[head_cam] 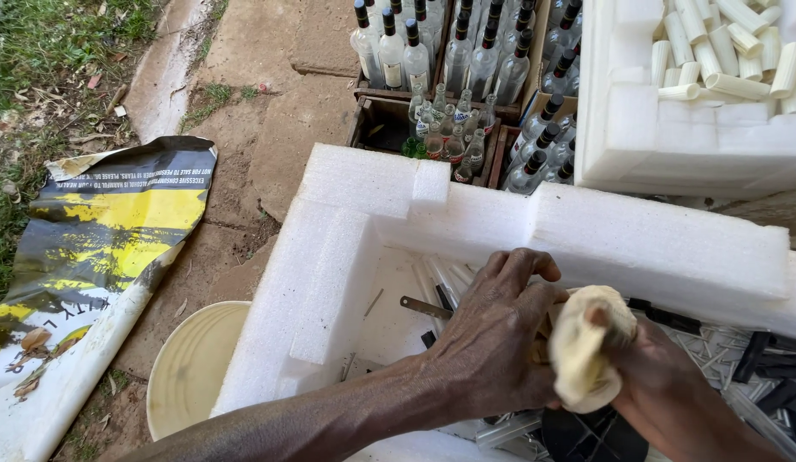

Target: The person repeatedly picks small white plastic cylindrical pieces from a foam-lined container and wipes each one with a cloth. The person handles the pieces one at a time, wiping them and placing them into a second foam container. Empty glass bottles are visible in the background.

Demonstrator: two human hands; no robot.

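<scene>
My left hand [492, 334] and my right hand [663, 376] are both closed around a pale yellow cloth-like wad [586, 342], held over a white foam box [466, 227]. The left hand grips its left side with the fingers curled over the top. From below and to the right, the right hand wraps the wad. What the wad covers is hidden. Inside the box under my hands lie clear tubes [445, 278], a flat metal strip [424, 306] and black parts [766, 359].
Wooden crates of clear glass bottles with black caps [466, 60] stand behind the box. A second foam box with cream tubes [723, 51] sits at the top right. A cream bucket lid [197, 364] and a torn yellow and black banner [90, 248] lie on the dirt at left.
</scene>
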